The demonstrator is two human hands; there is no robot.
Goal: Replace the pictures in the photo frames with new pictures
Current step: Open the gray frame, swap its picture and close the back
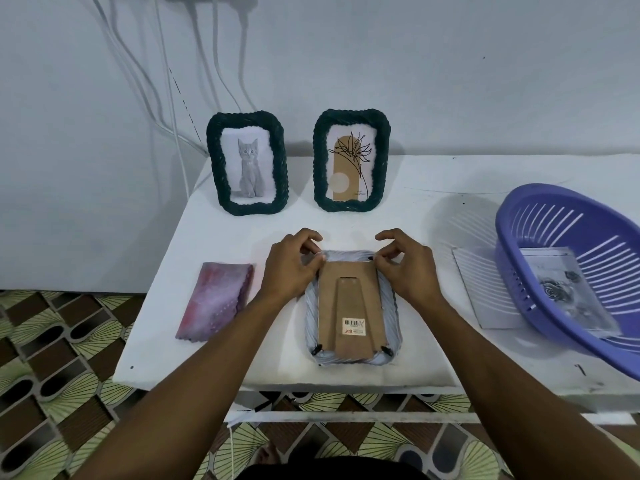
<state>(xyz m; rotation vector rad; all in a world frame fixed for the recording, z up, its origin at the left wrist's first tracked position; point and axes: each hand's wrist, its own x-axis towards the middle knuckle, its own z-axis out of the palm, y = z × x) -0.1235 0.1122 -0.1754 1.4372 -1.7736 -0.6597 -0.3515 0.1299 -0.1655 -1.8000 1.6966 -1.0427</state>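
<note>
While pale blue rope-rimmed photo frame [353, 306] lies face down on white table [207, 358], left hand [292, 268] and right hand [407, 266] pinch top corners of brown cardboard backing [349, 299].

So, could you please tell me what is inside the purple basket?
Inside the purple basket lies a printed picture in grey tones, with what looks like a rose on it. The near basket wall covers its lower edge, so anything beneath stays hidden.
</note>
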